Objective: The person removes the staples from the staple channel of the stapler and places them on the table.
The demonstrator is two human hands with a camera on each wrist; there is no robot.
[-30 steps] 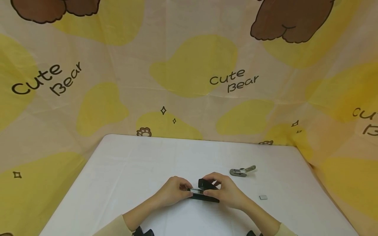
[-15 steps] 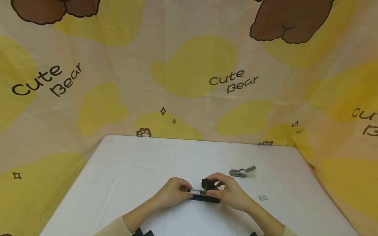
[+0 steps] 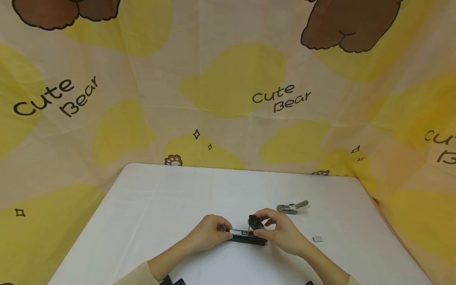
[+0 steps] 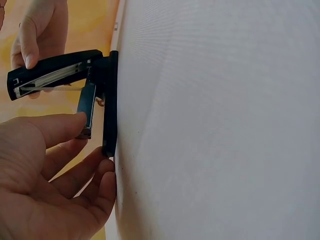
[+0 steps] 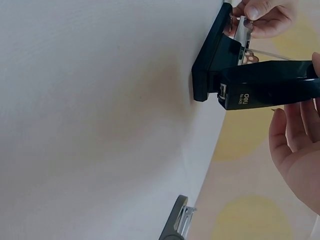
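A black stapler lies on the white table with its top cover swung up, in the head view between both hands. With the thumb on the metal staple magazine and fingertips at the front end of the base, my left hand pinches the stapler's left end. My right hand holds the raised cover by its free end. A thin metal rod runs from the cover to the magazine. Inside the cover, a metal channel shows in the left wrist view.
Behind and right of the hands lies a grey stapler, its arm spread open. A small grey rectangular piece lies right of my right hand. A patterned cloth hangs behind the table.
My right hand has moved right, swinging the stapler's cover further up and back, so more of the magazine and the rod shows. The left hand stays nearly still.
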